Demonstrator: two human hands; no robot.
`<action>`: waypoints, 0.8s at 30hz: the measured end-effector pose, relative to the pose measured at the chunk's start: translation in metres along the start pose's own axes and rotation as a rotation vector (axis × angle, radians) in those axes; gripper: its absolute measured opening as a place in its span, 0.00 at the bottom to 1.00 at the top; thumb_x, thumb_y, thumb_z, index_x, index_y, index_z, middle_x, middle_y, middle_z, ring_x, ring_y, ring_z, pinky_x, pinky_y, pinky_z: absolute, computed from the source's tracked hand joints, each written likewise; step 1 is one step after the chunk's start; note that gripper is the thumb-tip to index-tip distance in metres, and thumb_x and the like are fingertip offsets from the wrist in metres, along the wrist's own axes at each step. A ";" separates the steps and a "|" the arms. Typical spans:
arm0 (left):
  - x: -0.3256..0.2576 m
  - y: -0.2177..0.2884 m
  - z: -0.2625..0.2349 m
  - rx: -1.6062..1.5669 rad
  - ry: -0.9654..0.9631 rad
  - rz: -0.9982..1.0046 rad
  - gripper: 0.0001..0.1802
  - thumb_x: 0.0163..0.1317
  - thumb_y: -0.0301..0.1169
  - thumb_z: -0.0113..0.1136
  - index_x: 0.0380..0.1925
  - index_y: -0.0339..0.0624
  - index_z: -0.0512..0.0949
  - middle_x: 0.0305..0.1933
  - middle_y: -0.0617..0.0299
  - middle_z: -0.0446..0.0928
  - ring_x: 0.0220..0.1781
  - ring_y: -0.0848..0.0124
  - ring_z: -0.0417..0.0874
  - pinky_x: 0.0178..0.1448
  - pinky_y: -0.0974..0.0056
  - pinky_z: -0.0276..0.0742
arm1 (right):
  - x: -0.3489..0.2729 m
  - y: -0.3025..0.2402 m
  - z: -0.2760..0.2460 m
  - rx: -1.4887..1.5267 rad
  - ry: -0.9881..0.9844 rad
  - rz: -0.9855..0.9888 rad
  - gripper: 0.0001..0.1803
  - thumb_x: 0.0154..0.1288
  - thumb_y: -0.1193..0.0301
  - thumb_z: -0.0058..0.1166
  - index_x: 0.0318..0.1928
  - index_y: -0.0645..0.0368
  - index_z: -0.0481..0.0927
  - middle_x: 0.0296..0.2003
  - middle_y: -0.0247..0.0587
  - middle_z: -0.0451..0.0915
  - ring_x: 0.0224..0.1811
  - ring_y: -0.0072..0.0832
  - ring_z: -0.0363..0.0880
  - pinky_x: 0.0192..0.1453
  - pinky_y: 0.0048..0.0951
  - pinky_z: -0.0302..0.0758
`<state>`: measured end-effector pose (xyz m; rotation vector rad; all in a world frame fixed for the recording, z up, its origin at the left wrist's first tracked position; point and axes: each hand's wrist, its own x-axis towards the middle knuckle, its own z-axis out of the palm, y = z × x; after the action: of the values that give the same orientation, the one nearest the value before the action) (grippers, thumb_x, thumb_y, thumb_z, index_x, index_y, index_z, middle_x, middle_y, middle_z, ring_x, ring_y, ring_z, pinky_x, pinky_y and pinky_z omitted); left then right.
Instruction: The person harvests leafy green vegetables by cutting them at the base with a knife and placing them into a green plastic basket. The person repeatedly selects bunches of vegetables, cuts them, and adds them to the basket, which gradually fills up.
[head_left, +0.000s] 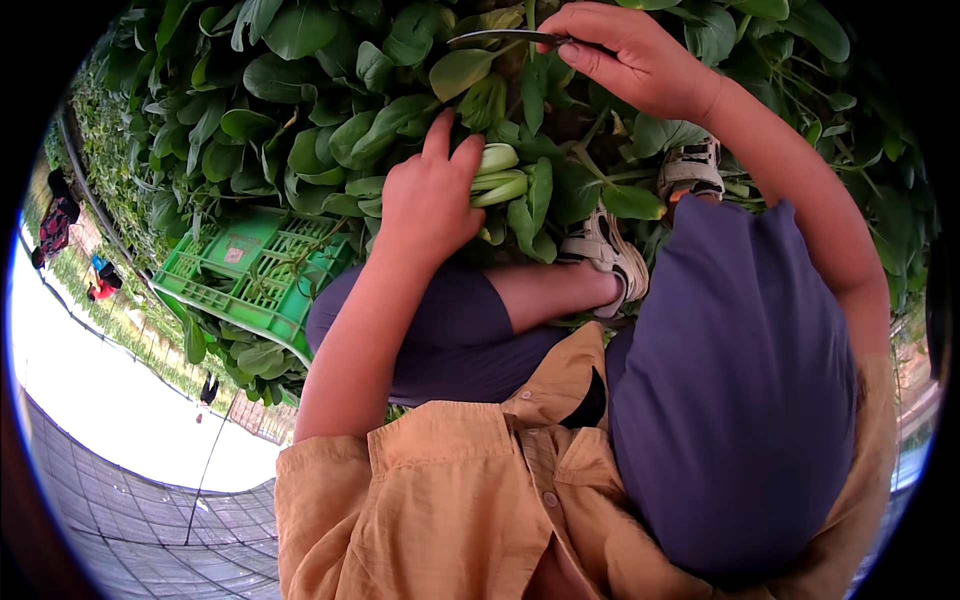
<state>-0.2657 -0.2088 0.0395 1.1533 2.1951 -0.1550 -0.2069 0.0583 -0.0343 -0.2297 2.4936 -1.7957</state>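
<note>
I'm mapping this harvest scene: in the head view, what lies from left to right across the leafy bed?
Green plastic crate → left hand on a pale-stemmed leafy green → right hand holding a knife.

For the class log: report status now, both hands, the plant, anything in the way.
Left hand closed around pale-stalked leafy green. Right hand holding a knife above it. Dense leaves crowd all round; green crate to the left.

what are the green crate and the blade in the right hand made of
The green crate looks like moulded plastic: uniform bright colour, lattice walls, a slightly glossy finish. The blade held in the right hand seems to be metal, thin, grey and dull with a faint sheen; its handle is hidden by the fingers.
</note>
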 end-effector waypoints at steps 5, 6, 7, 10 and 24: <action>-0.004 0.004 0.006 -0.033 0.037 -0.020 0.38 0.35 0.30 0.71 0.54 0.47 0.74 0.65 0.43 0.67 0.39 0.53 0.85 0.44 0.56 0.81 | 0.013 0.017 0.044 -0.537 -0.334 0.380 0.12 0.65 0.68 0.46 0.44 0.60 0.77 0.38 0.51 0.81 0.43 0.51 0.80 0.45 0.51 0.76; -0.004 0.004 0.008 -0.038 0.037 -0.025 0.38 0.35 0.30 0.71 0.54 0.47 0.74 0.65 0.43 0.68 0.39 0.53 0.85 0.44 0.56 0.81 | 0.013 0.019 0.047 -0.553 -0.325 0.393 0.12 0.65 0.68 0.45 0.44 0.59 0.77 0.37 0.50 0.82 0.42 0.52 0.80 0.45 0.52 0.76; -0.004 0.004 0.011 -0.039 0.036 -0.026 0.38 0.35 0.30 0.71 0.54 0.47 0.74 0.64 0.43 0.68 0.39 0.53 0.85 0.44 0.56 0.81 | 0.012 0.022 0.049 -0.570 -0.316 0.407 0.12 0.65 0.68 0.45 0.44 0.59 0.77 0.37 0.50 0.82 0.41 0.52 0.80 0.44 0.52 0.77; -0.005 0.003 0.014 -0.041 0.023 -0.032 0.38 0.34 0.30 0.72 0.54 0.46 0.74 0.63 0.43 0.69 0.38 0.53 0.85 0.43 0.56 0.81 | 0.018 0.027 0.052 -0.558 -0.337 0.362 0.13 0.65 0.67 0.45 0.46 0.56 0.77 0.39 0.49 0.82 0.42 0.51 0.81 0.44 0.51 0.77; -0.002 0.010 0.019 -0.015 -0.078 -0.075 0.40 0.35 0.31 0.72 0.56 0.48 0.72 0.63 0.43 0.69 0.41 0.50 0.84 0.45 0.54 0.81 | 0.031 0.037 0.038 -0.566 -0.414 0.201 0.17 0.64 0.67 0.45 0.52 0.48 0.79 0.42 0.46 0.82 0.47 0.46 0.81 0.48 0.48 0.78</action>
<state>-0.2477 -0.2110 0.0279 1.0397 2.1679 -0.2114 -0.2351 0.0297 -0.0803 -0.3207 2.5281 -0.8317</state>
